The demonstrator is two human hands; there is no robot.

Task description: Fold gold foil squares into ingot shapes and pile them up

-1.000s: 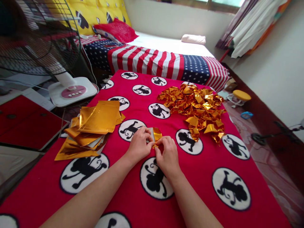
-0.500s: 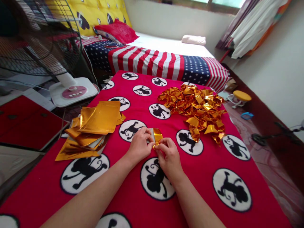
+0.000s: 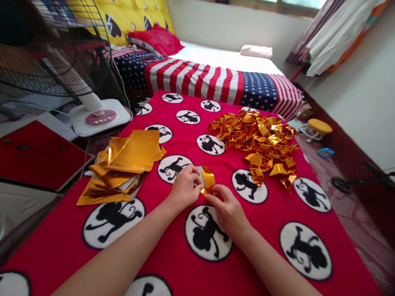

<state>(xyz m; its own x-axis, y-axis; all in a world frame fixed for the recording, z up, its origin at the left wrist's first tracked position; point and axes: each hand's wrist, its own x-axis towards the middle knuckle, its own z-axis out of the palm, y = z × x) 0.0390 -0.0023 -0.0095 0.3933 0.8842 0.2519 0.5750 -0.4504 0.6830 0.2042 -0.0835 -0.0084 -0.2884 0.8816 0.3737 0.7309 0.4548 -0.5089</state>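
A small sheet of gold foil paper (image 3: 209, 178), partly folded and with a greyish-white part showing, lies in the middle of the red cloth. My left hand (image 3: 185, 185) is closed on its left side, thumb and fingers pinching near the lower edge. From the right, my right hand (image 3: 231, 209) pinches the lower right corner between thumb and forefinger. A stack of flat gold foil sheets (image 3: 134, 151) rests to the left of my hands. Beyond my right hand spreads a heap of folded gold foil pieces (image 3: 262, 127).
The red cloth (image 3: 259, 250) has black monkey prints in white circles. A fan (image 3: 98, 117) stands at the left beside a red panel (image 3: 40, 158). Behind is a bed with a striped, starred cover (image 3: 197, 80). A yellow stool (image 3: 319, 126) sits on the floor at right.
My right hand has drawn slightly right and down, and more of the gold foil paper shows between my hands. My left hand stays in place on it. The view has shifted a little.
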